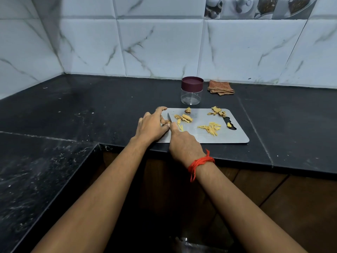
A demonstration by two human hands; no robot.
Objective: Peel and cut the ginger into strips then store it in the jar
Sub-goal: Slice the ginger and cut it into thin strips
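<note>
A grey cutting board (235, 137) lies on the black counter. My left hand (152, 126) pinches a small ginger piece (166, 121) at the board's left end. My right hand (182, 144) grips a knife, its blade (169, 117) pointing away right beside that piece. Cut yellow ginger strips (209, 128) lie mid-board, with thicker slices (184, 118) nearer the blade. Brown peel scraps (218, 111) sit at the far right corner. A clear jar (191, 94) with a maroon lid stands closed behind the board.
A folded checked cloth (220, 88) lies by the tiled wall, right of the jar. One ginger bit (229, 125) sits in the board's handle slot. The counter's front edge (237, 162) runs just below the board; a lower counter section (36, 170) extends left.
</note>
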